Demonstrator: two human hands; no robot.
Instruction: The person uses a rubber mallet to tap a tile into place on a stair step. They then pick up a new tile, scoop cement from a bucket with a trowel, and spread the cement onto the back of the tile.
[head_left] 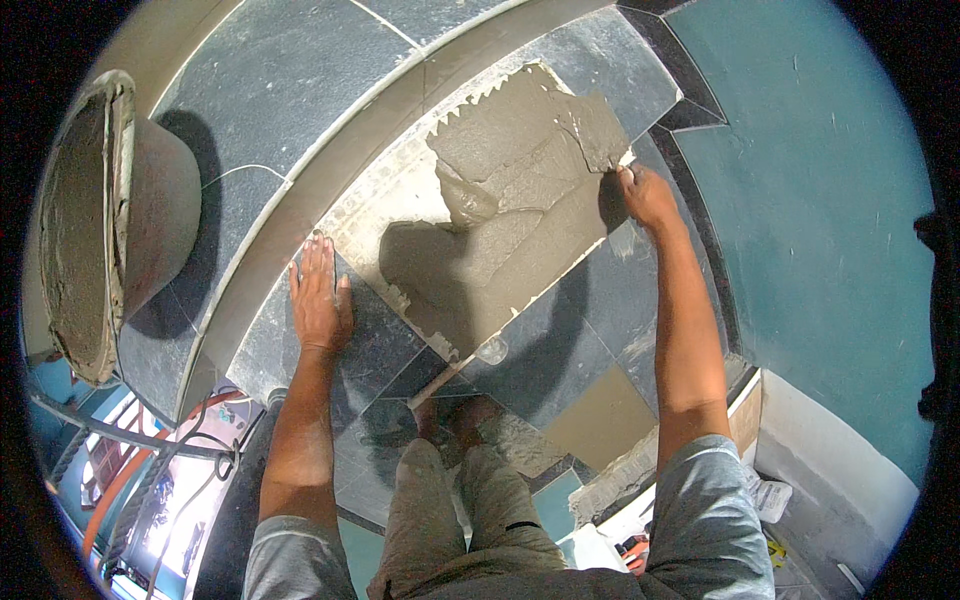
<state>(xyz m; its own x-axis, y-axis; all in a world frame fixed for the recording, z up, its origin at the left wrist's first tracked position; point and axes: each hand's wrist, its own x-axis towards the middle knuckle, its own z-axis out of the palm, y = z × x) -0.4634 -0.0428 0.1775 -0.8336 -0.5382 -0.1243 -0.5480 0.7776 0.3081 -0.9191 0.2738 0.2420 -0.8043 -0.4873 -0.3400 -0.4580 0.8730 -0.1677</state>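
A pale rectangular tile (395,175) lies on the dark tiled surface, much of it covered in wet grey mortar (510,250). My left hand (318,295) rests flat with fingers stretched at the tile's left corner. Up at the right edge, my right hand (647,195) is closed on the pale handle of what looks like a trowel (598,130), its blade hidden under mortar. Below the tile lies a tool with a long wooden handle (440,380) and a pale head (491,350), beside my bare feet.
A tub (160,200) with mortar stands at the left on grey tiles. A curved raised border (270,230) runs past the tile. A teal wall or panel (810,220) fills the right. Hoses and cables (200,450) hang at lower left; a white board (820,460) is at lower right.
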